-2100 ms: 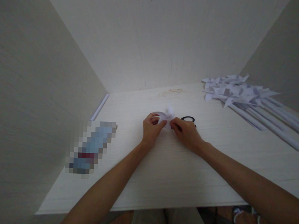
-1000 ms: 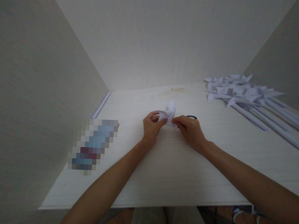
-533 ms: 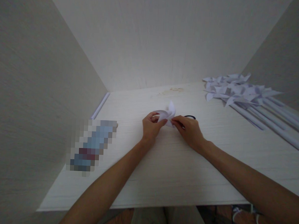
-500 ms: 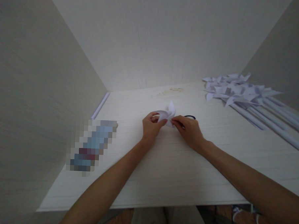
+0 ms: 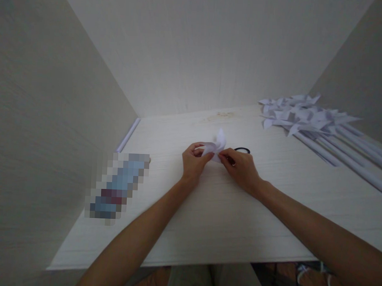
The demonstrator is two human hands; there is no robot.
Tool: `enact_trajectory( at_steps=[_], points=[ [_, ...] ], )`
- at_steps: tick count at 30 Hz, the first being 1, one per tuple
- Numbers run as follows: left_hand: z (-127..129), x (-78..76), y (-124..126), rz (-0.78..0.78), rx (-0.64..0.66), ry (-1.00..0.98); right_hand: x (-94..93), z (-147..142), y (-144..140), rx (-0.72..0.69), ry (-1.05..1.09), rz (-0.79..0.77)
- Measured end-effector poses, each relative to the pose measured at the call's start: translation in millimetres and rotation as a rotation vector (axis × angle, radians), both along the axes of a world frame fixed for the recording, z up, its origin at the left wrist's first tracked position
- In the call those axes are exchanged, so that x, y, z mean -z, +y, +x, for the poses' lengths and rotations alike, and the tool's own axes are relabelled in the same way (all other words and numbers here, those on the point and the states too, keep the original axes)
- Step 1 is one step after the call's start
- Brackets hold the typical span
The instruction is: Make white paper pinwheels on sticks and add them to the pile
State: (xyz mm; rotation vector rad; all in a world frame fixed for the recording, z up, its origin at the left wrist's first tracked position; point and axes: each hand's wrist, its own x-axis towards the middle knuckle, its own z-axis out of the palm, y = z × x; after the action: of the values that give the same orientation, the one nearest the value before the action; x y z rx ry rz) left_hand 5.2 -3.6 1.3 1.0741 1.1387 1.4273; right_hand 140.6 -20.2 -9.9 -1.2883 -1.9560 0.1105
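Note:
A white paper pinwheel (image 5: 221, 138) with curled blades is held over the middle of the table. My left hand (image 5: 193, 161) is closed on its left side, thumb in front and fingers behind the paper. At the pinwheel's centre, my right hand (image 5: 240, 164) pinches the folded paper between thumb and fingertips. Whatever small part lies under those fingertips is hidden. Just behind my right hand, a black ring (image 5: 242, 150) shows in part, perhaps a scissors handle or a tape roll; I cannot tell which.
Several finished paper pinwheels (image 5: 302, 116) on rolled white sticks (image 5: 336, 153) lie in a pile at the right. A single rolled paper stick (image 5: 128, 135) rests against the left wall. In front of it is a blurred-out bluish item (image 5: 121, 186). Walls enclose the white table (image 5: 206, 228).
Both hands stay nearly in place on the pinwheel. Its upright blade has shifted slightly to the right, and a little more of the black ring shows.

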Motion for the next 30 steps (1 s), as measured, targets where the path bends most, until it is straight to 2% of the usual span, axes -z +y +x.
enact_trajectory(
  at_steps=[9,19,30],
  points=[
    [1.7,-1.5,-0.1,-0.021,-0.005,0.007,-1.4,-1.2,-2.1,0.016,-0.08,0.07],
    [3.1,-1.5,-1.0,-0.03,0.024,-0.009,-2.0,-2.7,-2.4,0.031,-0.065,0.09],
    [2.5,0.2,-0.6,-0.012,-0.012,-0.01,-2.0,-3.1,-4.3,-0.03,-0.105,0.135]
  ],
)
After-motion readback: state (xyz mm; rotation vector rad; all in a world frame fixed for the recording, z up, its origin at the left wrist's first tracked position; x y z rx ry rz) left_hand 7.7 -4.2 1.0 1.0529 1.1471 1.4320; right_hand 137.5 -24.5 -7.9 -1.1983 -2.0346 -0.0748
